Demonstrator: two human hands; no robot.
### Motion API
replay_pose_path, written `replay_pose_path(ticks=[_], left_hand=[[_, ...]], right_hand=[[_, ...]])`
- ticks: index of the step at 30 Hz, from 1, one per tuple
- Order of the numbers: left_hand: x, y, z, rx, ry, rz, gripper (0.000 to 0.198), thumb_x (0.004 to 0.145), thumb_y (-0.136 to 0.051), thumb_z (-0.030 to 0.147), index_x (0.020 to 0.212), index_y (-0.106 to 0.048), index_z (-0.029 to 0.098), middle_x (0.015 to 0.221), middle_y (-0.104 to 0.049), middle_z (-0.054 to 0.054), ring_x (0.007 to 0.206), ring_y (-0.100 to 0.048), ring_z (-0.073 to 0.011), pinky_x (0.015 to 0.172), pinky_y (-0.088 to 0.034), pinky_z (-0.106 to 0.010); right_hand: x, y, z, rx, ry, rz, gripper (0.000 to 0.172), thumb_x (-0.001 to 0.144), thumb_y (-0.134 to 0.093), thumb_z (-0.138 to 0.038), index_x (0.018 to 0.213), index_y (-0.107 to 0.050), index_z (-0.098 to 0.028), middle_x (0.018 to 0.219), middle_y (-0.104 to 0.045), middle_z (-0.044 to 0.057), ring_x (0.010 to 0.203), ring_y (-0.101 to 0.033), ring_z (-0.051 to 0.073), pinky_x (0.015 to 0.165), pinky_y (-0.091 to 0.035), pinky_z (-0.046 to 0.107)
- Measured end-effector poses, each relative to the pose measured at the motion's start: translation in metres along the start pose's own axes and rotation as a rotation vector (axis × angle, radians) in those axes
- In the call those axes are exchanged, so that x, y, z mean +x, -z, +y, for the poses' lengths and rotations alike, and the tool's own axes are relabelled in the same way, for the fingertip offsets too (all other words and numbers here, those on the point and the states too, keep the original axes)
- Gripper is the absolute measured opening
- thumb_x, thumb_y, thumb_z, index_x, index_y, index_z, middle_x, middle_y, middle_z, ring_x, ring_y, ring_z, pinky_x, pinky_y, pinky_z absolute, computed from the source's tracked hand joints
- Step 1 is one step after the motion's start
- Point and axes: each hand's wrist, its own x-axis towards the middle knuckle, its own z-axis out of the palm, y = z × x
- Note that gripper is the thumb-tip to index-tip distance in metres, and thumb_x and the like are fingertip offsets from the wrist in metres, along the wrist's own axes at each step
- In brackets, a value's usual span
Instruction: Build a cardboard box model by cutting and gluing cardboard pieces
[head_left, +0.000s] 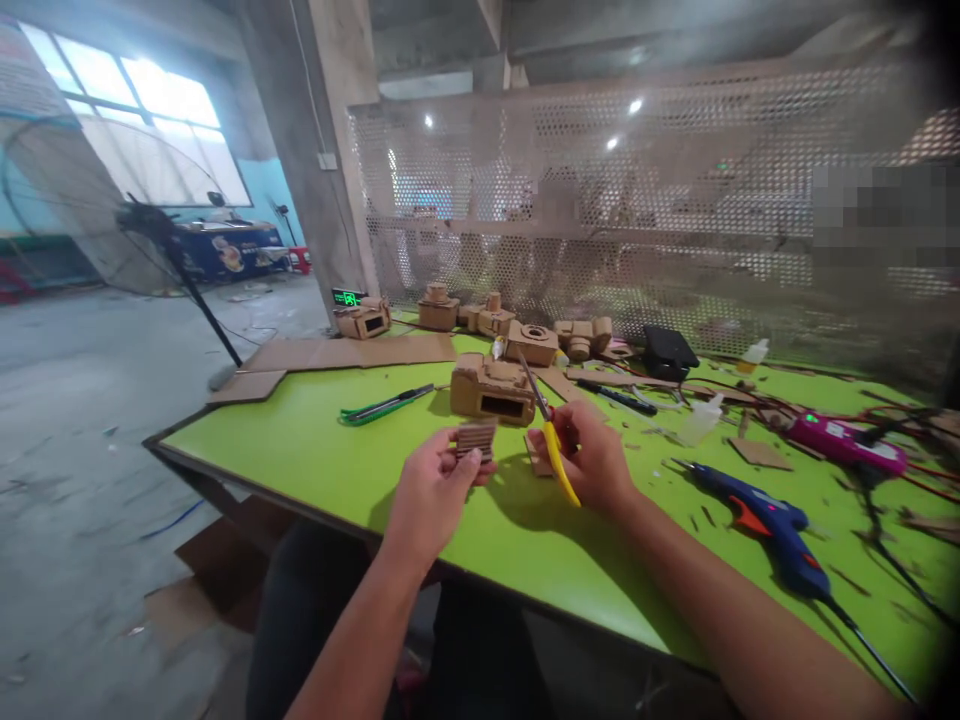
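Note:
My left hand [435, 483] pinches a small piece of corrugated cardboard [475, 441], its ridged side showing, just above the green table. In my right hand [596, 455] is a pair of scissors [553, 440] with yellow handles, the blades pointing up and away from me. Under the scissors, a flat cardboard piece [537, 458] lies partly hidden by my right hand; whether the fingers touch it I cannot tell. Just beyond both hands stands a cardboard camera model [491, 386] with a rectangular opening facing me.
Several cardboard models [532, 342] line the back, before a perforated metal screen [480, 200]. A green-handled cutter [386, 405] lies left. On the right are a blue glue gun [765, 525], a purple power strip [847, 445], cables and scraps. Cardboard strips [352, 352] cover the table's far left.

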Motion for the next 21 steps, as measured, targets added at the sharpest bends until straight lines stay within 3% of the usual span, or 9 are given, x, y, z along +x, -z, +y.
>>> replay_pose_path(ticks=[2, 5, 10, 14, 18, 21], left_hand=[[-0.002, 0.004, 0.0, 0.197, -0.212, 0.115, 0.021, 0.083, -0.064, 0.021, 0.1, -0.076, 0.021, 0.103, -0.077, -0.01, 0.098, -0.072, -0.0269, 0.095, -0.054, -0.045], [-0.002, 0.009, -0.002, 0.409, -0.446, 0.233, 0.027, 0.081, -0.06, 0.01, 0.093, -0.08, 0.025, 0.107, -0.077, -0.007, 0.108, -0.069, -0.0267, 0.106, -0.048, -0.046], [0.002, 0.017, -0.013, 0.729, -0.485, 0.222, 0.039, 0.087, -0.051, 0.008, 0.114, -0.075, 0.023, 0.13, -0.067, -0.013, 0.122, -0.062, -0.0299, 0.105, -0.049, -0.05], [0.002, 0.022, -0.017, 0.616, -0.562, 0.202, 0.039, 0.092, -0.047, 0.01, 0.116, -0.074, 0.024, 0.117, -0.074, -0.011, 0.113, -0.068, -0.0246, 0.103, -0.053, -0.042], [-0.003, 0.022, -0.008, 0.404, -0.576, 0.418, 0.033, 0.088, -0.057, 0.013, 0.11, -0.077, 0.027, 0.106, -0.077, -0.007, 0.104, -0.072, -0.025, 0.101, -0.053, -0.04], [-0.003, 0.024, -0.004, 0.31, -0.545, 0.48, 0.031, 0.084, -0.062, 0.014, 0.107, -0.077, 0.027, 0.111, -0.076, -0.006, 0.108, -0.071, -0.0262, 0.105, -0.05, -0.041]], right_hand=[[-0.001, -0.002, -0.001, 0.011, -0.022, -0.029, 0.031, 0.085, -0.064, -0.042, 0.076, -0.04, -0.025, 0.057, -0.043, -0.007, 0.048, -0.037, 0.01, 0.047, -0.031, 0.024], [-0.002, -0.002, 0.0, 0.001, -0.035, -0.046, 0.03, 0.085, -0.064, -0.043, 0.077, -0.042, -0.024, 0.058, -0.045, -0.007, 0.048, -0.039, 0.011, 0.046, -0.031, 0.024], [-0.001, -0.001, 0.002, -0.005, -0.027, -0.032, 0.031, 0.085, -0.064, -0.049, 0.08, -0.046, -0.024, 0.057, -0.048, -0.005, 0.046, -0.042, 0.012, 0.045, -0.033, 0.025], [-0.003, -0.004, -0.002, 0.066, -0.071, -0.021, 0.034, 0.081, -0.069, -0.05, 0.08, -0.046, -0.024, 0.06, -0.054, -0.003, 0.046, -0.045, 0.012, 0.043, -0.035, 0.025], [-0.006, -0.01, -0.013, 0.246, -0.158, -0.059, 0.036, 0.081, -0.067, -0.052, 0.081, -0.045, -0.024, 0.06, -0.055, -0.003, 0.048, -0.051, 0.014, 0.043, -0.041, 0.025], [-0.007, -0.014, -0.017, 0.29, -0.188, -0.082, 0.035, 0.083, -0.065, -0.051, 0.081, -0.044, -0.024, 0.059, -0.053, -0.003, 0.048, -0.052, 0.014, 0.042, -0.041, 0.025]])
